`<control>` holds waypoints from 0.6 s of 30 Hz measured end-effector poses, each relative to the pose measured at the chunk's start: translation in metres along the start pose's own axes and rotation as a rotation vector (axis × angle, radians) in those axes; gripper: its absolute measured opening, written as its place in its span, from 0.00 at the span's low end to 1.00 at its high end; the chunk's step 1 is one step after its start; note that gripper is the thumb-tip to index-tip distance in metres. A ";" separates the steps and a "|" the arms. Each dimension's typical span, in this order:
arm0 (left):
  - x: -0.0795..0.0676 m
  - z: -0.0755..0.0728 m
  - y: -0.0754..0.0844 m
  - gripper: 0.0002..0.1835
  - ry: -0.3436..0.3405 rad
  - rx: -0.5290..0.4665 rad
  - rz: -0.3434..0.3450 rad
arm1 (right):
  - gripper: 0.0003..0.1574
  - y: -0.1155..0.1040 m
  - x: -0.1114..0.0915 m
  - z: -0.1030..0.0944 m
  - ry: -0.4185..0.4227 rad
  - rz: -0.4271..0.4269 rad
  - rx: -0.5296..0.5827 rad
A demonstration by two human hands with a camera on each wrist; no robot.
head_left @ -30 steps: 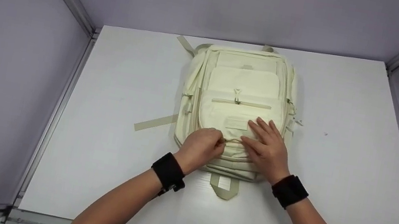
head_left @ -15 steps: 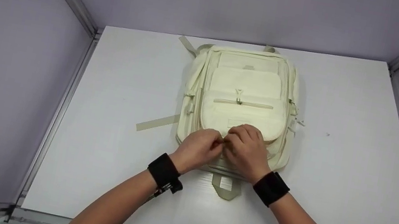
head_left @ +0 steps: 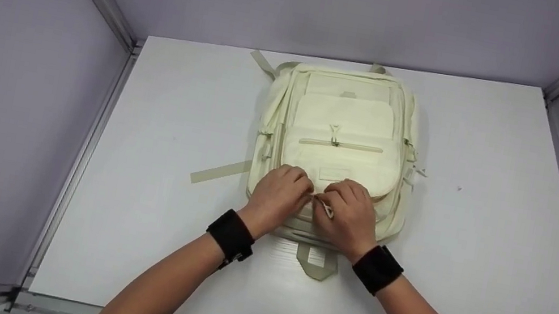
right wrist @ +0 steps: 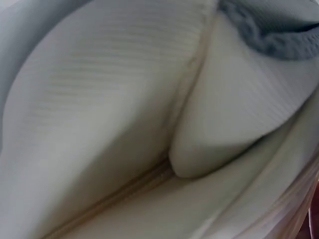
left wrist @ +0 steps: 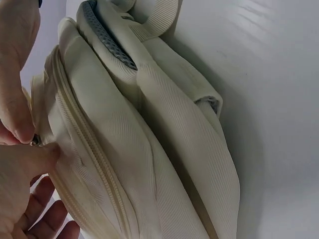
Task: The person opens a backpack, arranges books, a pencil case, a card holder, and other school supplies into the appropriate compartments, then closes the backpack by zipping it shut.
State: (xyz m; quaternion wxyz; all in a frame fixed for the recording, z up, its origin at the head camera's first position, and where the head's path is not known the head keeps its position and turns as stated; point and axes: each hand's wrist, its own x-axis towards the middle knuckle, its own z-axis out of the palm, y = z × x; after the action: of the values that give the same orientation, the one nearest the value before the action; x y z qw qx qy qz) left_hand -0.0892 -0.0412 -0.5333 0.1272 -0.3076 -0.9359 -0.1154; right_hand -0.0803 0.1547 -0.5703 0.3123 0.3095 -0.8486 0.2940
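A cream backpack (head_left: 347, 117) lies front up on the white table, its top loop (head_left: 316, 270) toward me. My left hand (head_left: 278, 197) pinches the edge of the front pocket at the zipper. Close beside it, my right hand (head_left: 349, 215) pinches the zipper pull, and a light cord loop (head_left: 328, 210) shows by its thumb. In the left wrist view, a small dark zipper slider (left wrist: 35, 141) sits between the fingertips of both hands, next to the pocket's zipper track (left wrist: 92, 144). Only backpack fabric (right wrist: 99, 99) is plain in the right wrist view.
A loose strap (head_left: 219, 172) sticks out on the backpack's left, another strap (head_left: 263, 63) at its far left corner. Pale panels (head_left: 339, 12) enclose the table (head_left: 471, 242) at the back and sides. A tiny scrap (head_left: 459, 188) lies on the right.
My right hand, earlier spread flat on the pocket, has come left beside the left hand and now pinches at the zipper. My left hand has shifted slightly up and turned.
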 end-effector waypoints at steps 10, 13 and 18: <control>0.008 0.000 -0.005 0.03 0.004 -0.044 0.013 | 0.08 0.011 -0.003 -0.022 -0.012 0.107 -0.007; 0.007 -0.001 -0.005 0.03 0.005 -0.068 0.004 | 0.09 0.018 -0.009 -0.033 -0.005 0.132 -0.018; 0.005 -0.002 -0.002 0.05 -0.023 -0.057 -0.010 | 0.09 0.028 -0.019 -0.043 -0.007 0.148 -0.022</control>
State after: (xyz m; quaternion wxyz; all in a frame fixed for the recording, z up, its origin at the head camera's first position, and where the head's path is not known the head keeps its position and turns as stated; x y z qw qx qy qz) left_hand -0.0940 -0.0404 -0.5297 0.1071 -0.3077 -0.9352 -0.1391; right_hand -0.0736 0.2093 -0.5650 0.2900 0.2434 -0.8736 0.3059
